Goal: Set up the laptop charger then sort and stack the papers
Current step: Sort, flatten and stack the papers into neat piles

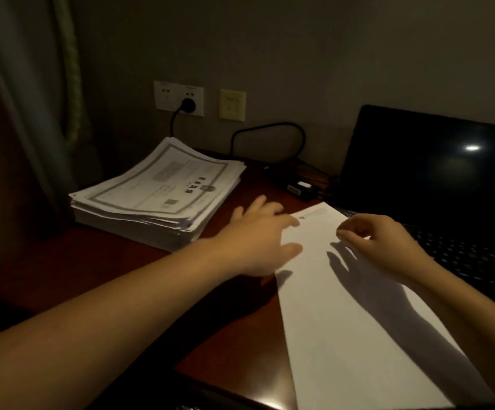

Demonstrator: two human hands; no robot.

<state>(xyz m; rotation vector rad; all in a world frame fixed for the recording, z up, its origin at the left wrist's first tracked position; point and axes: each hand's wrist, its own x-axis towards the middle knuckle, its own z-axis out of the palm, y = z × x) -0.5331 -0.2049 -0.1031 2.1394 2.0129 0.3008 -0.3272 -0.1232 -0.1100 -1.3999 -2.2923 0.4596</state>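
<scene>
A white sheet of paper (329, 315) lies on the dark red desk (234, 329) in front of me, its far right edge over the laptop's keyboard. My left hand (258, 241) rests with straight fingers on the sheet's left edge. My right hand (379, 241) hovers over the sheet with loosely curled fingers and holds nothing. A thick stack of papers (157, 193) sits at the back left, a bordered printed form on top. The open laptop (429, 173) stands at the right, screen dark. The charger brick (298, 189) lies behind the sheet; its plug (188, 105) sits in the wall socket.
A black cable (270, 128) loops along the wall between the socket plate (178, 97) and the laptop. A yellowish wall plate (232, 105) is beside the socket. A curtain (33, 99) hangs at the left. The room is dim.
</scene>
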